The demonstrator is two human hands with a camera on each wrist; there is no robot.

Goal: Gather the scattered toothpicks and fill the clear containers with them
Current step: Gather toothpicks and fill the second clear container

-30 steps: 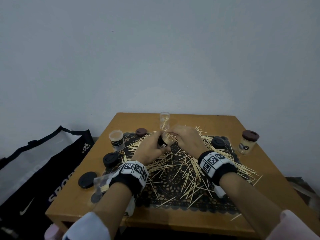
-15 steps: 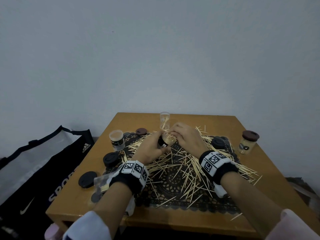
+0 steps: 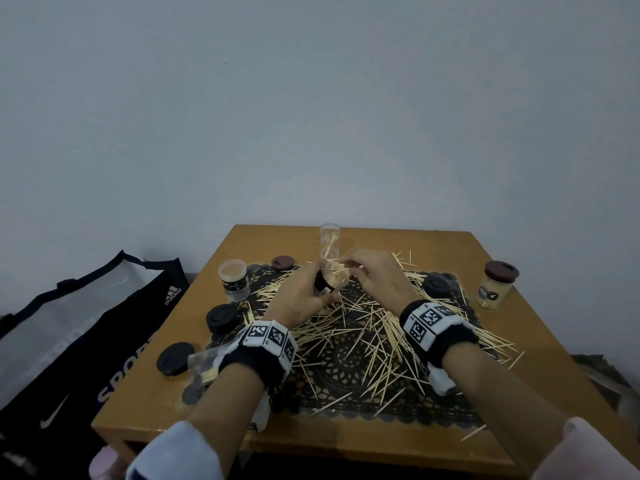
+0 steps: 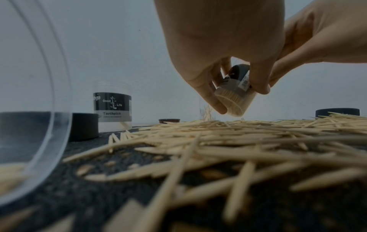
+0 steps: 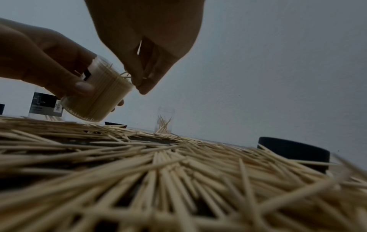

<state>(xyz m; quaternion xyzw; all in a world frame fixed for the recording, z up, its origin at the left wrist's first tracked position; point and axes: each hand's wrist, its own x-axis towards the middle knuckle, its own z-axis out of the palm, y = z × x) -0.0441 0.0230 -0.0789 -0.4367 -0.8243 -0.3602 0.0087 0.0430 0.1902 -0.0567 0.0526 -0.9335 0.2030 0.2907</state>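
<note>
1. My left hand [image 3: 300, 299] curls round a clear plastic jar [image 3: 331, 280], thumb and fingers clamped on its round wall; it is tilted, mouth toward my right hand, and raised off the mat.
2. The jar is packed with pale wooden picks lying in tight parallel rows; a black label wraps part of it.
3. My right hand [image 3: 377, 278] has its fingertips [image 5: 142, 84] bunched together at the jar's mouth, touching the pick ends there; whether they pinch a pick I cannot tell.
4. Loose toothpicks [image 3: 363, 327], thin and pointed, lie criss-crossed on a dark lacy mat [image 3: 332, 375] covering the wooden table [image 3: 540, 358].
5. A slim clear tube [image 3: 329, 241] stands upright behind my hands with a few picks leaning inside.
6. A labelled clear jar [image 3: 234, 279] stands left of the heap; round black lids [image 3: 221, 318] lie near it.
7. A brown-capped full jar [image 3: 496, 285] stands at the right.
</note>
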